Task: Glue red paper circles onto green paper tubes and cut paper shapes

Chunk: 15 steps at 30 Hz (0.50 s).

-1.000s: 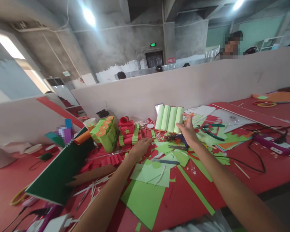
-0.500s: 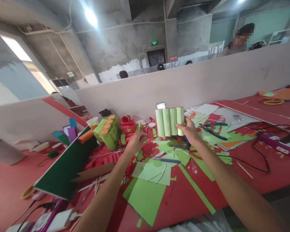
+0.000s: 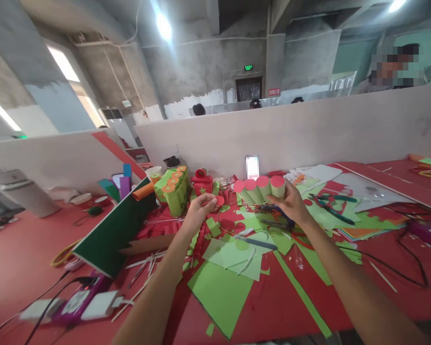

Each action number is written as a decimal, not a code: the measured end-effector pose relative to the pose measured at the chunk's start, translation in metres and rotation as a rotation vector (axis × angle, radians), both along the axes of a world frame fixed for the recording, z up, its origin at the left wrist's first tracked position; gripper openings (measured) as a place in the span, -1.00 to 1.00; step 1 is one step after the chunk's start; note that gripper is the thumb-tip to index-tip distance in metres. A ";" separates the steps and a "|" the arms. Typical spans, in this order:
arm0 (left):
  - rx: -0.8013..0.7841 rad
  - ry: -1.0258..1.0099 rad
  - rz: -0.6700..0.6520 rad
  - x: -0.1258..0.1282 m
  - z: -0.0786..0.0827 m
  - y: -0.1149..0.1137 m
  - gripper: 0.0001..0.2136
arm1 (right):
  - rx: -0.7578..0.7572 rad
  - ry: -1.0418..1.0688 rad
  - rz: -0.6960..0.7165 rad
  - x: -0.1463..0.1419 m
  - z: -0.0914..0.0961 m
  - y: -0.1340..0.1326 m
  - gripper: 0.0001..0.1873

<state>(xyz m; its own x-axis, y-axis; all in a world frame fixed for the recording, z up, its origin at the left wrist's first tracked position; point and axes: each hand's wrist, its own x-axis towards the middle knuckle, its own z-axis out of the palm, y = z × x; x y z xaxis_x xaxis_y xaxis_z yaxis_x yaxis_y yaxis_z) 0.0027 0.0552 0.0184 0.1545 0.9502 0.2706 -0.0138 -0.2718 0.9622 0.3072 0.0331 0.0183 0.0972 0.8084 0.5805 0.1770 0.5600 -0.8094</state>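
Observation:
In my right hand [image 3: 293,205] is a row of several pale green paper tubes [image 3: 264,190] joined side by side, tilted so that their red round ends face me. The fingers and thumb close on the right end of the row. My left hand [image 3: 198,211] pinches a small red paper disc [image 3: 220,201] between thumb and fingertips, a little left of the tubes and apart from them. Left of that hand stands a green bundle of paper tubes [image 3: 175,196] with orange flower-shaped tops. A red paper piece with a star [image 3: 202,188] sits just behind my left hand.
Green paper sheets [image 3: 221,292] and scraps cover the middle of the red table [image 3: 273,306]. Green-handled pliers [image 3: 332,208] lie to the right, and a grey-blue pen-like tool [image 3: 256,243] in front. A dark green board [image 3: 111,235] leans at left, near a purple power strip [image 3: 77,302] with cables.
My right hand has tipped the tube row, so the red ends now show instead of the long sides. The red disc in my left hand has come into clear view. The camera view has shifted.

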 end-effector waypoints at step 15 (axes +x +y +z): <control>0.075 0.106 -0.200 0.026 0.018 -0.027 -0.66 | 0.104 -0.296 -0.005 -0.002 -0.002 -0.004 -0.66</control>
<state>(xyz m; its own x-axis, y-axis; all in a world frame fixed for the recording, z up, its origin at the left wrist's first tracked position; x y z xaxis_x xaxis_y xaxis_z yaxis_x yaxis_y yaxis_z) 0.0292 0.0284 0.0363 0.3692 0.8755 0.3117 0.0253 -0.3448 0.9384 0.3051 0.0292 0.0165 -0.0843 0.7429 0.6641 0.3995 0.6358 -0.6605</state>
